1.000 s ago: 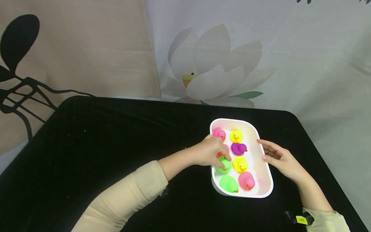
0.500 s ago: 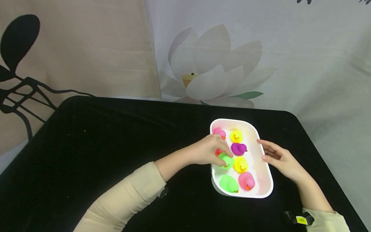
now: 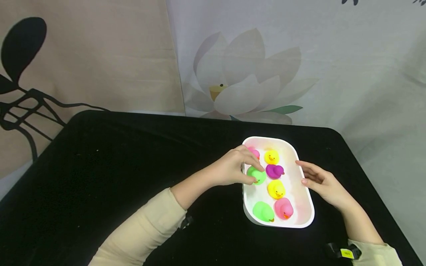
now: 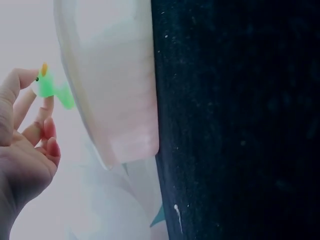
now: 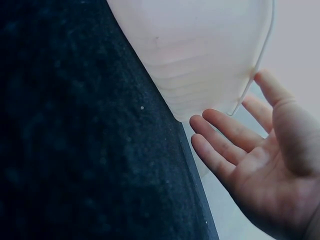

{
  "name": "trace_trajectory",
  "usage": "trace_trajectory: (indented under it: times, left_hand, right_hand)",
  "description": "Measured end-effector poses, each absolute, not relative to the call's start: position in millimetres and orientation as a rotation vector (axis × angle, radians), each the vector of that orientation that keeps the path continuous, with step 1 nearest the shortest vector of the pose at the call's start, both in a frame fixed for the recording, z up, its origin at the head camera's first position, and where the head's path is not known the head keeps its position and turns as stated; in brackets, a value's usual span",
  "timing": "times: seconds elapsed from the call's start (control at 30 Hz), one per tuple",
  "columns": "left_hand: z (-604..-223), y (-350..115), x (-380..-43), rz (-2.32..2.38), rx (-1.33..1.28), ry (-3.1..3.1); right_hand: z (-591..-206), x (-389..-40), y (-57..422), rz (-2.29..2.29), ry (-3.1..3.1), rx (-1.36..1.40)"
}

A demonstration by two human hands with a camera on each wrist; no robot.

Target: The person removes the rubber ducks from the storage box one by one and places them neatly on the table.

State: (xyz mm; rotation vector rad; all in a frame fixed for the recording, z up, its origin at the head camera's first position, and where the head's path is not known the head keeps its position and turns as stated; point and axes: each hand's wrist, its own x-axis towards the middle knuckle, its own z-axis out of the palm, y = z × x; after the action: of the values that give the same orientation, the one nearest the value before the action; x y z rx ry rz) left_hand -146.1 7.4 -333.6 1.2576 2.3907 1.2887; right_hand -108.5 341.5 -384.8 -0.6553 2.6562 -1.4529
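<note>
A green duck (image 3: 256, 175) is hanging over the left side of a white tray (image 3: 298, 201), its head showing above the rim in the left wrist view. The left hand (image 3: 237, 167) is pinching it narrowly between thumb and fingers. Inside the tray, a far pink duck (image 3: 256, 153) is sitting partly behind the left hand, with a far yellow duck (image 3: 271, 157) just beside it. A purple duck (image 3: 274, 171) and a second yellow duck (image 3: 276, 189) are forming a column below; at the near end, a near pink duck (image 3: 284, 208) and a second green duck (image 3: 263, 212) are sitting side by side. The right hand (image 3: 321, 181) is touching the tray's right rim with thumb and forefinger, its spread being wide and relaxed. The tray is resting on a black cloth (image 3: 133, 159). Beyond, a pale backdrop (image 3: 359, 74) is displaying a large lotus print (image 3: 246, 74), while beige sleeves (image 3: 143, 225) are covering both forearms.
</note>
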Motion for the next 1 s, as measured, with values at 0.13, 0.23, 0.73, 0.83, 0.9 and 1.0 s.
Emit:
trace_trajectory:
  times: [0.13,0.23,0.73,0.83,0.9,1.0]
  left_hand:
    - [-331,1,-147,1.351,1.248,2.407]
    - [-330,-4,-149,1.394,1.226,2.417]
    - [-332,-34,-165,1.515,1.141,2.512]
    - [-331,-39,-168,1.548,1.127,2.511]
    - [-332,-42,-170,1.56,1.107,2.516]
    - [-334,-47,-173,1.565,1.064,2.524]
  right_hand:
    - [-384,-108,341,-1.456,2.656,-0.67]
    - [-385,-108,342,-1.46,2.65,-0.667]
    - [-385,-110,342,-1.463,2.619,-0.638]
    - [-386,-110,342,-1.458,2.62,-0.622]
    - [-387,-110,342,-1.455,2.624,-0.617]
    - [-387,-110,343,-1.45,2.63,-0.614]
